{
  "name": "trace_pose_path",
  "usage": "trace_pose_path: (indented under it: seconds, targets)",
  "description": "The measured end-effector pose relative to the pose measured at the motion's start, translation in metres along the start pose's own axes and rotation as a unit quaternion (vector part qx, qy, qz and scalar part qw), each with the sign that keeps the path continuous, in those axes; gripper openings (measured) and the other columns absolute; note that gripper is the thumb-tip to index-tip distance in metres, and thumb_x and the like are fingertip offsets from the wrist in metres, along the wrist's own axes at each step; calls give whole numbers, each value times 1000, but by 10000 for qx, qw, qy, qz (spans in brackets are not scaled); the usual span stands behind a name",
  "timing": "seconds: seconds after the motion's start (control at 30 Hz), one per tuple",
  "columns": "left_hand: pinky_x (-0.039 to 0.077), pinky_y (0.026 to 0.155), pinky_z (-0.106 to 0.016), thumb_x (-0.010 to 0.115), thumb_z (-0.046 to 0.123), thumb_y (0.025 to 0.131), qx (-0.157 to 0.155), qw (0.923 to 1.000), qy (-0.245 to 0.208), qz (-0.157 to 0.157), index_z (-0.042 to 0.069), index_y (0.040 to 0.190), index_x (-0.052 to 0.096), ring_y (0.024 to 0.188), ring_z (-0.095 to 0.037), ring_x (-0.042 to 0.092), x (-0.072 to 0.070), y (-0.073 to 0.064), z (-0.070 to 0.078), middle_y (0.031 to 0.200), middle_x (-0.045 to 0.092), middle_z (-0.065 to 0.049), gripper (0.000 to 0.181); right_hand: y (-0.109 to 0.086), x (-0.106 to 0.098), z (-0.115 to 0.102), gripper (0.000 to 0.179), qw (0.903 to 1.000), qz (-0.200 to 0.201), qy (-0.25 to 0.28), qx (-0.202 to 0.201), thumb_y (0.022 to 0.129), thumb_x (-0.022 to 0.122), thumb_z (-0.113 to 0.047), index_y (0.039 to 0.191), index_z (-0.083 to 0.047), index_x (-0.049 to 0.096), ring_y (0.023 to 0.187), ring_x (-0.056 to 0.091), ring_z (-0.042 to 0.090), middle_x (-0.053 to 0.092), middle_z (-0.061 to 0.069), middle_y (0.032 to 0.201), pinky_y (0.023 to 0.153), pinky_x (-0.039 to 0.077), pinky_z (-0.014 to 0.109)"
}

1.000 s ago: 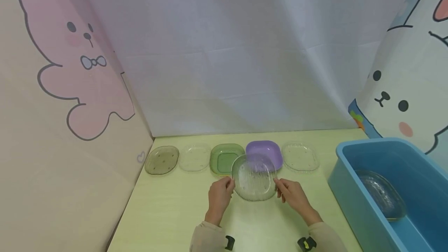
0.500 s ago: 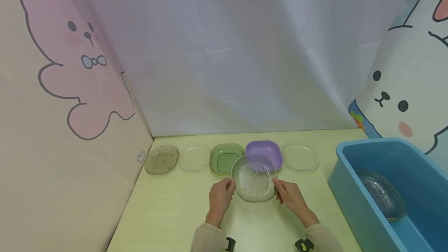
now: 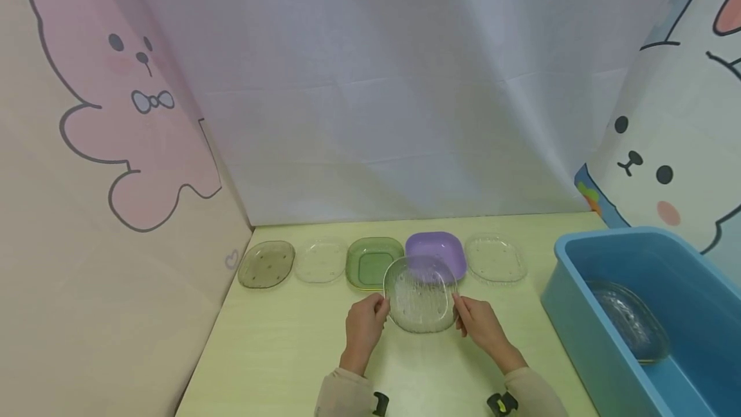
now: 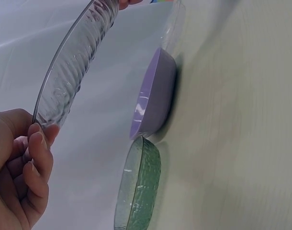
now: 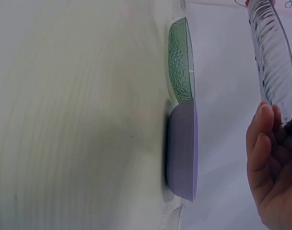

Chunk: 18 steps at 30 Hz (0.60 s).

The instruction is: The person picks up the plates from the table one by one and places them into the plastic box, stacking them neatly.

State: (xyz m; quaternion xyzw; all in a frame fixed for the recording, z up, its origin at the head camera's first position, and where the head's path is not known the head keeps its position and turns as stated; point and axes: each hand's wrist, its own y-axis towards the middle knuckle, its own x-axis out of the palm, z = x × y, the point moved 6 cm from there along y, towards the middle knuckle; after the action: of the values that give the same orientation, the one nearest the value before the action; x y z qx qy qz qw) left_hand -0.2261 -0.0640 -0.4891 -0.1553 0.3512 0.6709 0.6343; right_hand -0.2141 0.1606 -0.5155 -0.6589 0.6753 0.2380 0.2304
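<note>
A clear, ribbed plate is held up above the table between both hands, overlapping the purple dish in the head view. My left hand pinches its left edge, thumb on the rim and fingers curled beneath, as the left wrist view shows. On the opposite edge my right hand pinches the rim the same way. Both wrist views show the plate raised off the tabletop, apart from the purple dish and the green dish behind it.
Along the back of the table stand a brownish plate, a clear plate and, at the right, another clear plate. A blue tub at the right holds a clear dish. White cloth hangs behind.
Both hands keep their grip on the clear plate, which stays almost in place. The whole head view has shifted very slightly.
</note>
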Motion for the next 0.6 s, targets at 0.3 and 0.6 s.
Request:
trace_pose_path:
  seconds: [0.3, 0.6]
  targets:
    - [32, 41, -16, 59, 24, 89, -63, 9999, -85, -27, 14, 70, 63, 42, 4, 43, 0, 0, -2, 52, 57, 6, 22, 2, -1, -2, 42, 9998, 38, -189, -97, 99, 39, -23, 61, -10, 52, 39, 46, 10, 50, -5, 49, 43, 33, 20]
    - [33, 43, -17, 57, 33, 90, -145, 9995, -277, -103, 13, 72, 65, 43, 4, 42, 0, 2, -5, 53, 57, 6, 27, 9, -7, -9, 41, 9991, 24, -415, -112, 99, 39, -23, 64, -8, 53, 40, 45, 7, 51, -3, 51, 43, 34, 21]
